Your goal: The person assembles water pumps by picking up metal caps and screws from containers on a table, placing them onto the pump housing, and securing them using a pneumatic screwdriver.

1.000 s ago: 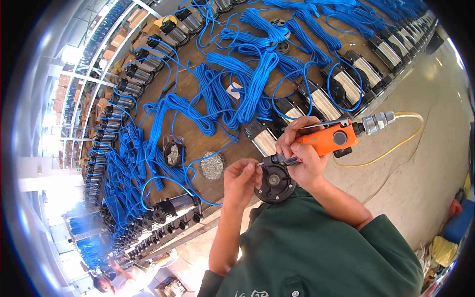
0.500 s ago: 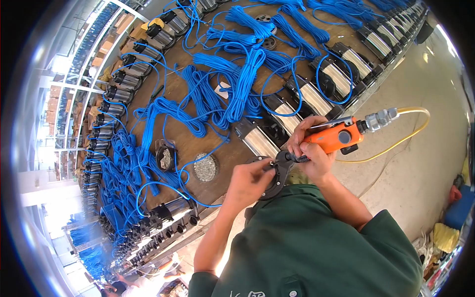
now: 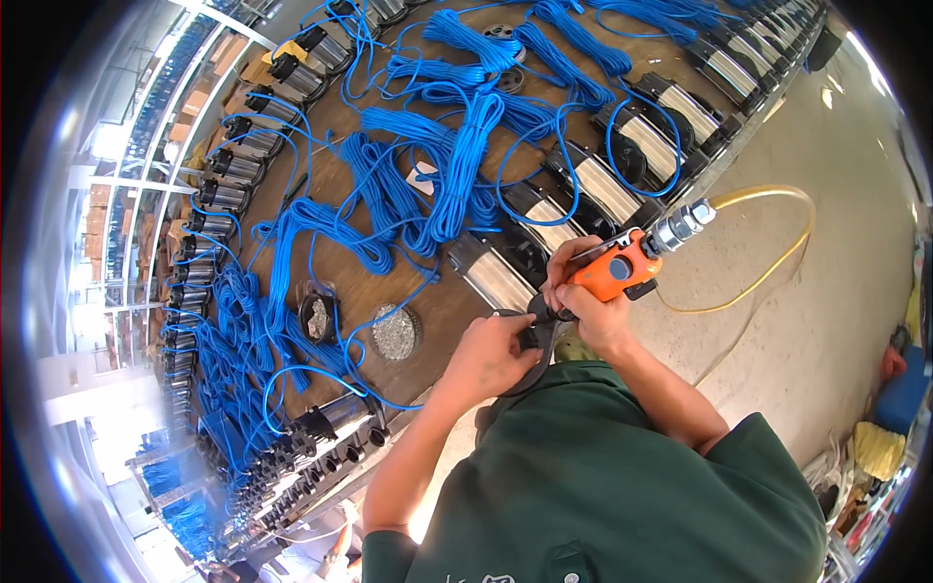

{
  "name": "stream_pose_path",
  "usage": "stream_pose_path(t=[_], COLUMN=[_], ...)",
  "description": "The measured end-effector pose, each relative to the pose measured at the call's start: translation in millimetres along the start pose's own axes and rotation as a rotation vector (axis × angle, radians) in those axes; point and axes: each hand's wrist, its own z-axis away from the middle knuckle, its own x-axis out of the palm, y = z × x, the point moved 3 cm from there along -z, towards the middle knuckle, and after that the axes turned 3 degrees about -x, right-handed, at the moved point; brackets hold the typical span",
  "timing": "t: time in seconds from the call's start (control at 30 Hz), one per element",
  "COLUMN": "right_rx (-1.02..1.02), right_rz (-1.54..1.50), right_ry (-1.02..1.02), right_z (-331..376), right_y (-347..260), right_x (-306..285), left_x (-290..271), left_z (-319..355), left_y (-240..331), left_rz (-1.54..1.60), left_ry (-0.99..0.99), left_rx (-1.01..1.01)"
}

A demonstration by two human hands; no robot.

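Observation:
My right hand (image 3: 593, 306) is wrapped round an orange air screwdriver (image 3: 610, 276), whose silver hose fitting points up and to the right. The driver's tip end meets a black round end piece (image 3: 546, 361) at the table's edge, in front of my body. From the left, my left hand (image 3: 493, 358) grips that same piece, fingertips pressed on its upper face. Whatever small fastener may lie under the tip is hidden by fingers. Just beyond the piece lies a silver and black motor cylinder (image 3: 494, 275).
On the brown table (image 3: 428, 335) stand a round tub of small metal fasteners (image 3: 396, 331) and a dark holder of small parts (image 3: 318, 316). Coiled blue cables (image 3: 466, 165) spread across it. More motors (image 3: 607, 185) line the edge. A yellow hose (image 3: 777, 191) loops over the floor.
The screwdriver and my right hand have shifted slightly left, closer to my left hand. My left fingers have moved lower onto the black piece. The whole view has drifted slightly.

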Motion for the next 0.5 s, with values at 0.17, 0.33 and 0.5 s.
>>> stream_pose_path(t=[0.17, 0.33, 0.5], right_rx=[-0.005, -0.029, 0.01], right_rz=[0.148, 0.348, 0.196], right_ry=[-0.008, -0.06, -0.071], right_z=[-6, -4, 1], right_y=[-3, -2, 4], right_x=[16, 27, 25], left_x=[-6, 0, 14], left_z=[17, 53, 53], left_y=[-1, -41, -80], left_rz=[0.26, 0.402, 0.549], left_ry=[0.287, 0.908, 0.87], left_rx=[0.03, -0.036, -0.052])
